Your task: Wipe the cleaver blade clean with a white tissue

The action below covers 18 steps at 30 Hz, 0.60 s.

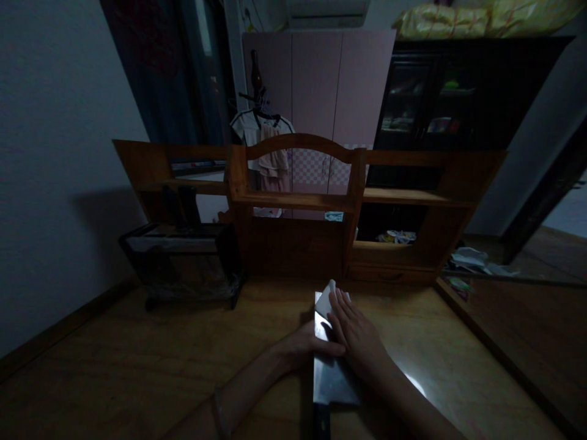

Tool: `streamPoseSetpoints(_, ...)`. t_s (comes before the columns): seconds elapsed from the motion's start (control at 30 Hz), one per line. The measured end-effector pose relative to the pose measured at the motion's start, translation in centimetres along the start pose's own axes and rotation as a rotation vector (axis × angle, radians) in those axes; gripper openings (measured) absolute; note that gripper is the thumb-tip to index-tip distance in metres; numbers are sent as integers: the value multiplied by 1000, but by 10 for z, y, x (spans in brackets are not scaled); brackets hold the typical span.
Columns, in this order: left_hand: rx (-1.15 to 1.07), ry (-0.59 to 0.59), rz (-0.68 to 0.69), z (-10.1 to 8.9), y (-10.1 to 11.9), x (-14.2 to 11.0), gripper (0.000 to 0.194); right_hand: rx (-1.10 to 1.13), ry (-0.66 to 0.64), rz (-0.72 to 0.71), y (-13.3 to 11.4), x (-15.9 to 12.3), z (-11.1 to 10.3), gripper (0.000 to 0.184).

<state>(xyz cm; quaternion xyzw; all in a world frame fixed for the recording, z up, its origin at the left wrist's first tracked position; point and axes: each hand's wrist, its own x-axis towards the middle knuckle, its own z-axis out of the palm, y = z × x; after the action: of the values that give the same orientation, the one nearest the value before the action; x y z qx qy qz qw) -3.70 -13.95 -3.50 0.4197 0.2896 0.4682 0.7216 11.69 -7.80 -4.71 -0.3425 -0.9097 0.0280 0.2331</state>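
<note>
A broad cleaver-like knife [332, 379] lies flat on the wooden desk [137, 373], with its dark handle [321, 423] pointing toward me. My left hand [305, 347] grips the blade's left edge, the thumb laid across the steel. My right hand [355, 333] rests flat on the blade's far end, fingers stretched out together. It presses on a white sheet of paper [326, 294] that sticks out beyond the fingertips. The room is very dim.
A wooden shelf unit [298, 201] stands along the back of the desk. A dark wire rack [183, 256] sits at the back left by the wall. Papers [472, 261] lie at the right. Behind are a pink wardrobe [339, 79] and a dark cabinet [458, 91].
</note>
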Motion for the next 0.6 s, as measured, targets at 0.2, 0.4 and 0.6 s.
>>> streamPoseSetpoints(0.2, -130, 157, -70, 0, -4, 3, 52, -77, 2, 61, -8, -5, -3, 49)
streamPoseSetpoints(0.4, -366, 177, -148, -2, -5, 11, 49, -93, 7, 0, -25, -10, -14, 44)
streamPoseSetpoints(0.6, -477, 233, -136, -7, -5, 10, 52, 1, -46, -137, -36, -12, -18, 45)
